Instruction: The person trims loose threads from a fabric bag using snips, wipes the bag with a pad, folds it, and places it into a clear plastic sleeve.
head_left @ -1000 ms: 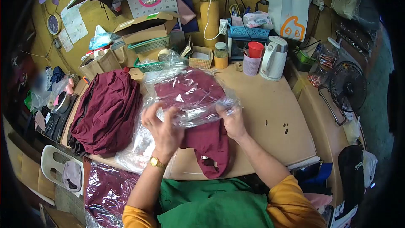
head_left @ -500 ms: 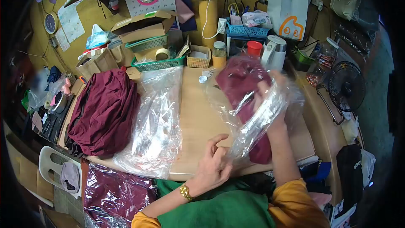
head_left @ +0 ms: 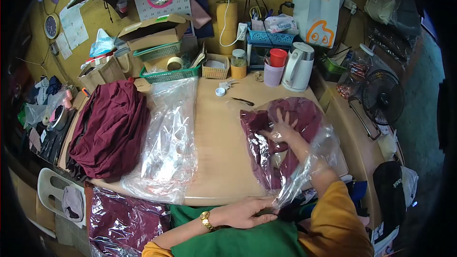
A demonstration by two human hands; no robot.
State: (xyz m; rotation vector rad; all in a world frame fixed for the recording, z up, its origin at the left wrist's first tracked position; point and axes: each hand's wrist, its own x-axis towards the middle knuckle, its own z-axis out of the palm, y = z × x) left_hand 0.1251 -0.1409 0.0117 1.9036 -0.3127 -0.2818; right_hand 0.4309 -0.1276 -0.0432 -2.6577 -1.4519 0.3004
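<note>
A maroon garment [head_left: 304, 113] lies inside a clear plastic bag [head_left: 259, 162] on the right of the table. My right hand [head_left: 284, 131] reaches into the bag's mouth, its spread fingers resting flat on the cloth. At the table's front edge, my left hand [head_left: 247, 213] has its fingers closed at the near edge of the bag; the fingertips are partly hidden by the film. A gold watch [head_left: 207, 221] is on my left wrist. Beyond the bag lies a small dark cutter-like tool [head_left: 243, 101].
A heap of maroon cloth [head_left: 109, 131] and flat clear plastic bags [head_left: 169, 138] lie on the left. Bagged maroon garments [head_left: 128, 221] sit below the table edge. At the back stand a green basket [head_left: 171, 74], a jar [head_left: 238, 64], a kettle [head_left: 297, 69]; a fan [head_left: 383, 96] stands right.
The bagged garment, held up before, now lies on the table. My right hand has spread open on it inside the bag. My left hand has moved down to the bag's near edge.
</note>
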